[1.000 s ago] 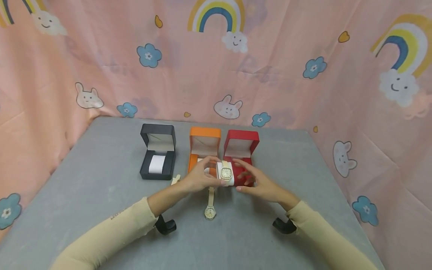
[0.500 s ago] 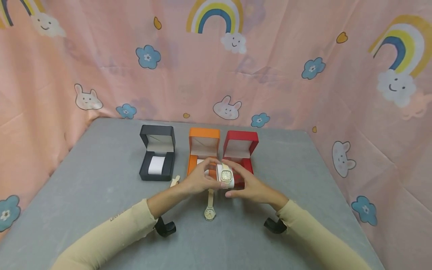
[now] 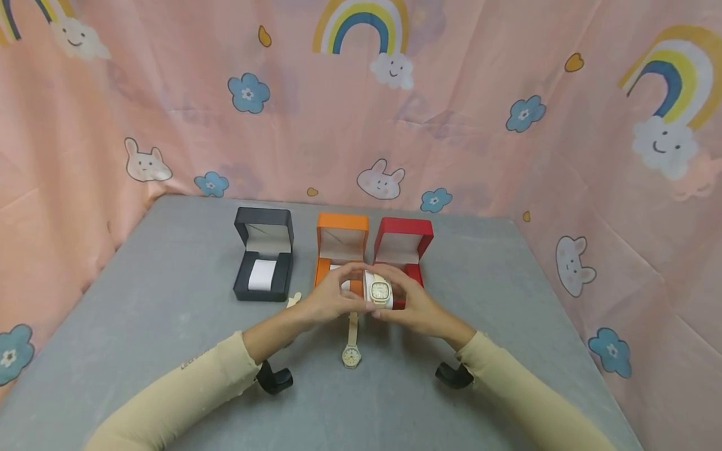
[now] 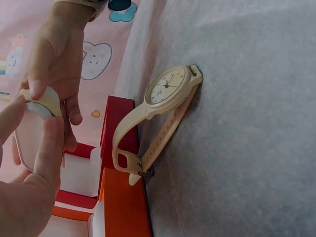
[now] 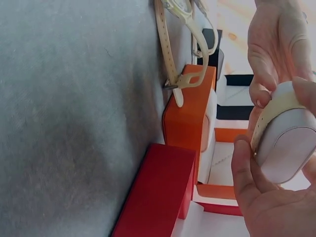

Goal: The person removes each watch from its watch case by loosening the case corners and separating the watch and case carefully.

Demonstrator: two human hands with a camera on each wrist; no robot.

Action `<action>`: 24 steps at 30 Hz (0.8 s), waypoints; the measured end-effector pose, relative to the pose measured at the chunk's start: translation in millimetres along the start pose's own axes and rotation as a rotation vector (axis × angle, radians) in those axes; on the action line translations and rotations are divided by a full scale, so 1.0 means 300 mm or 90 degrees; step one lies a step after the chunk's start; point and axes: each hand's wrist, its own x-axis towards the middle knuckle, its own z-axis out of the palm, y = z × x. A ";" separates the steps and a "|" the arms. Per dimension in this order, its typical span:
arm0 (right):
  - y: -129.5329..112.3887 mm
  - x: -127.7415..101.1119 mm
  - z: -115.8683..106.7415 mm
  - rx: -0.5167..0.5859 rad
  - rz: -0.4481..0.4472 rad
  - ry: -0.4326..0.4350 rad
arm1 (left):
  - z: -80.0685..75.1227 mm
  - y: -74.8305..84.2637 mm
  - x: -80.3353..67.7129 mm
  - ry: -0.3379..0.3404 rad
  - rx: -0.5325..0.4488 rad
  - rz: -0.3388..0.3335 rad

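A cream square-faced watch (image 3: 380, 291) is wrapped around a white watch cushion (image 5: 289, 148), held up in front of the red box. My left hand (image 3: 333, 299) grips the cushion from the left, thumb at its lower edge. From the right, my right hand (image 3: 417, 310) holds it too, thumb below and fingers over the top. In the right wrist view the strap (image 5: 269, 118) runs round the cushion between both hands' fingertips. A cream round-faced watch (image 4: 168, 89) lies on the table below the hands. Another cream watch (image 3: 294, 300) is partly hidden behind my left wrist.
Three open watch boxes stand in a row on the grey table (image 3: 186, 326): dark grey (image 3: 242, 292), orange (image 3: 342, 220) and red (image 3: 404, 224). A white cushion (image 3: 262, 275) sits in the dark grey one. Behind hangs a pink patterned curtain (image 3: 479, 150).
My right hand has moved left, its spread fingers coming in onto the cushion and watch. The left hand keeps its hold in nearly the same place.
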 end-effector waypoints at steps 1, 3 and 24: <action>-0.001 0.001 0.002 0.010 0.002 0.000 | -0.001 0.000 -0.001 -0.001 0.002 0.001; -0.001 0.003 0.007 0.025 0.005 0.002 | -0.002 -0.001 -0.001 -0.005 0.005 0.000; 0.012 0.007 0.004 0.085 0.033 -0.028 | -0.023 -0.020 -0.006 -0.037 0.002 0.003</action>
